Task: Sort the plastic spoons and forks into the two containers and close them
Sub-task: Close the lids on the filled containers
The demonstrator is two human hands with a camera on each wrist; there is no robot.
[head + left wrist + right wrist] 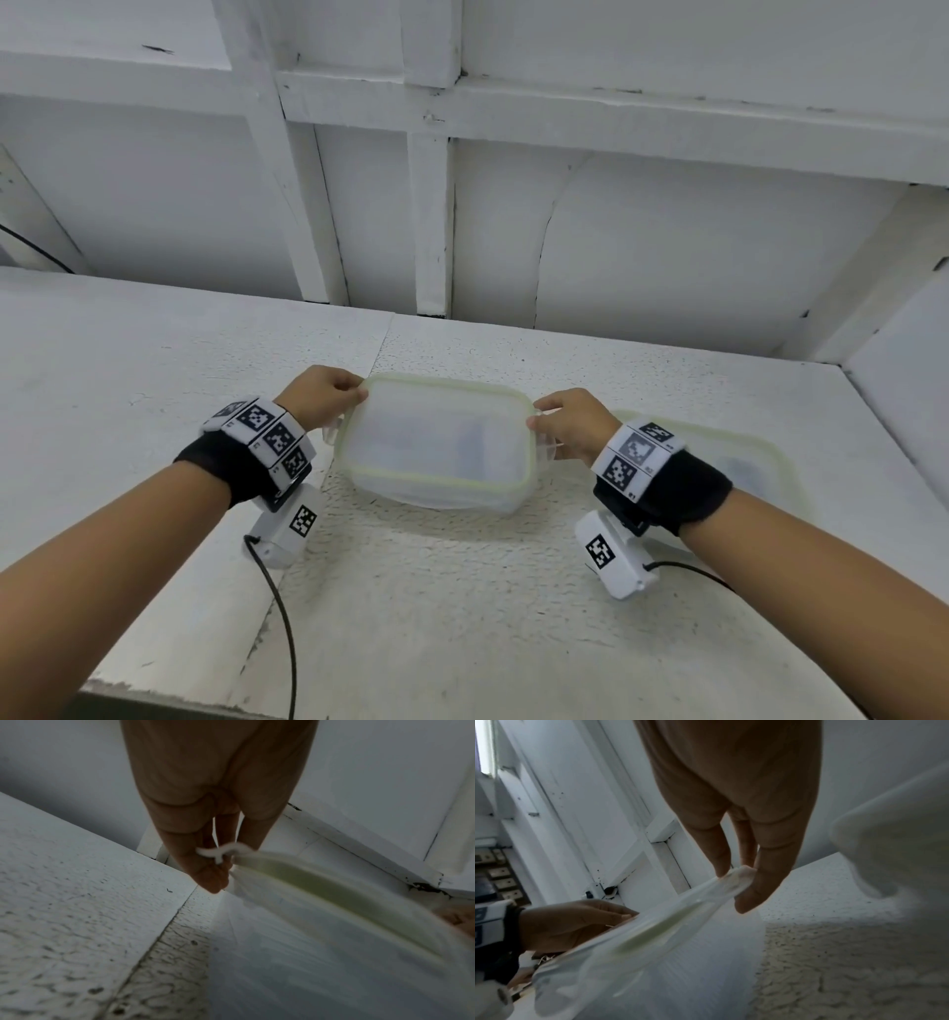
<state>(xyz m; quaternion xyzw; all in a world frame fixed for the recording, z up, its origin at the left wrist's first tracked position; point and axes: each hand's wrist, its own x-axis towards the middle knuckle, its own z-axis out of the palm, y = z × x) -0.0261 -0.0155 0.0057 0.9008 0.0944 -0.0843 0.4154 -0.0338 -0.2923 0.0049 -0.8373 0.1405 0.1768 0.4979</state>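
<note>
The lid [436, 437] lies over the near container [441, 496] at table centre, its long axis running from 9 to 3 o'clock; the left hand [321, 395] pinches its 9 o'clock end, the right hand [572, 424] its 3 o'clock end; both sit equally close. The lid looks tipped, not yet seated; pressing down comes next, I judge. The second container [739, 462] rests at 3 o'clock, already covered.

A white, rough-textured table [462, 591] stands against a white panelled wall [667, 231]. The wall's paint is cracked along its frame joints.
</note>
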